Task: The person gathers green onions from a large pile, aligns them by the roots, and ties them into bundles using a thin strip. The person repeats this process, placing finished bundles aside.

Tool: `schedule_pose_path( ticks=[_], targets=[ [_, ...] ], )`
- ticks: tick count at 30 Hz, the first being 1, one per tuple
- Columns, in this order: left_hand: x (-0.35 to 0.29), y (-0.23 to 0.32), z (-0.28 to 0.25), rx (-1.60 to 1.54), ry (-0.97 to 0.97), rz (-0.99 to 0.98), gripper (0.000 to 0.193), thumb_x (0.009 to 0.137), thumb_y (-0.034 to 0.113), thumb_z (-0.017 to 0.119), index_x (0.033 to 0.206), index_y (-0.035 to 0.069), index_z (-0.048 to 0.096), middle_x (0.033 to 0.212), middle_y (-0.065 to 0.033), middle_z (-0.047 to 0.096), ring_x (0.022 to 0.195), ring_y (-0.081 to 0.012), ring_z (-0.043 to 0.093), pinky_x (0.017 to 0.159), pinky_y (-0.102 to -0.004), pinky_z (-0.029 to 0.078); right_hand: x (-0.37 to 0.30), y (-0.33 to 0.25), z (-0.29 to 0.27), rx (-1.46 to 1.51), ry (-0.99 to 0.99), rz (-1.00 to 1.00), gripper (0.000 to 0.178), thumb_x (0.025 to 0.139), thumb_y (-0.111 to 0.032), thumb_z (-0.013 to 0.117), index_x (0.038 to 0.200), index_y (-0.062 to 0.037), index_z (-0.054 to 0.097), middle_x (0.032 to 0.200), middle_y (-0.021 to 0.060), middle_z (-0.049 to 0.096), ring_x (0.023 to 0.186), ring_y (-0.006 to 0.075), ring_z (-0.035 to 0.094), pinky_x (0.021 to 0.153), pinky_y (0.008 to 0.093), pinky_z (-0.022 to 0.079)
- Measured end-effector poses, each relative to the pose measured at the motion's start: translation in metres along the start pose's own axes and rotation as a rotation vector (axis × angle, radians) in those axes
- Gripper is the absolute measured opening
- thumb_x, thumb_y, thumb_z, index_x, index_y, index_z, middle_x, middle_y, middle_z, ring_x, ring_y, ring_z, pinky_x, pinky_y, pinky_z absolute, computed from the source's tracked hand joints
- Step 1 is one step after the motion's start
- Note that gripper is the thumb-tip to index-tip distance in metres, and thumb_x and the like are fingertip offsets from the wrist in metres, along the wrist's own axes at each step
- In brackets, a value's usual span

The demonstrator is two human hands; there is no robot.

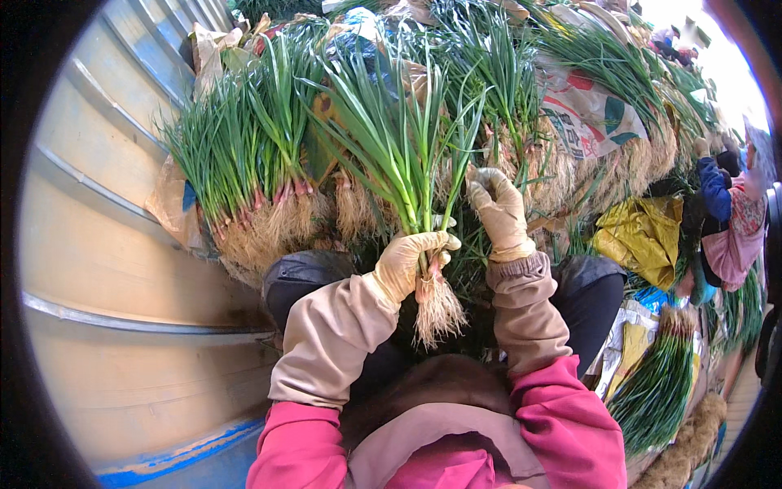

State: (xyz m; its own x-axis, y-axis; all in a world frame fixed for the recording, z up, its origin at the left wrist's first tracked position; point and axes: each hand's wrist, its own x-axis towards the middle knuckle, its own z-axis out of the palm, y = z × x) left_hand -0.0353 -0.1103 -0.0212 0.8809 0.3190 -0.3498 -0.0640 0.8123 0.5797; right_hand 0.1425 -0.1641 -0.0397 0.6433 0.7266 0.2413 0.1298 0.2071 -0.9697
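Note:
My gloved left hand (414, 259) is closed round a small bunch of green onions (417, 204) just above the bulbs. Their green leaves fan upward and away from me, and the pale stringy roots (438, 310) hang below my fist. To the right, my gloved right hand (498, 208) is raised beside the leaves, its fingers curled into a pinch. Whatever lies between those fingertips, if anything, is too small to make out. Beyond both hands, more green onions (281, 155) lie in rows with reddish bulbs and roots toward me.
A corrugated metal wall (122, 244) runs along my left. On the right lie a yellow plastic sack (639, 236) and a large bundle of green onions (656, 391). Another person (733, 212) sits at the far right. A printed sack (582, 114) lies among the rows.

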Motion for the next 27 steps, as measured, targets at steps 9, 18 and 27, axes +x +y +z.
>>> schedule_pose_path(
  ticks=[9, 18, 27],
  targets=[
    [0.014, -0.018, 0.001, 0.213, 0.336, 0.162, 0.018, 0.078, 0.004, 0.062, 0.095, 0.000, 0.059, 0.072, -0.0092, 0.063, 0.055, -0.0156, 0.057, 0.048, -0.0245, 0.046, 0.033, -0.027, 0.014, -0.977, -0.192, -0.042, 0.070, 0.070, -0.036, 0.074, 0.126, -0.0054, 0.046, 0.099, 0.0189, 0.063, 0.092, 0.0290, 0.061, 0.080, 0.0346, 0.046],
    [0.022, -0.022, 0.000, 0.302, 0.437, 0.132, 0.019, 0.072, 0.000, 0.062, 0.090, 0.001, 0.058, 0.068, -0.0056, 0.060, 0.051, -0.0149, 0.054, 0.046, -0.0269, 0.044, 0.023, -0.012, 0.012, -1.077, -0.213, -0.027, 0.054, 0.069, -0.030, 0.074, 0.114, -0.0071, 0.053, 0.082, 0.0138, 0.065, 0.072, 0.0290, 0.063, 0.064, 0.0367, 0.049],
    [0.022, -0.026, 0.002, 0.270, 0.419, 0.145, 0.021, 0.074, 0.000, 0.061, 0.095, 0.000, 0.055, 0.069, -0.0082, 0.059, 0.047, -0.0139, 0.053, 0.039, -0.0225, 0.040, 0.029, 0.003, -0.005, -0.264, -0.299, 0.555, 0.040, 0.071, -0.010, 0.073, 0.104, 0.0008, 0.054, 0.066, 0.0006, 0.055, 0.048, 0.0079, 0.048, 0.039, 0.0209, 0.034]
  ],
)
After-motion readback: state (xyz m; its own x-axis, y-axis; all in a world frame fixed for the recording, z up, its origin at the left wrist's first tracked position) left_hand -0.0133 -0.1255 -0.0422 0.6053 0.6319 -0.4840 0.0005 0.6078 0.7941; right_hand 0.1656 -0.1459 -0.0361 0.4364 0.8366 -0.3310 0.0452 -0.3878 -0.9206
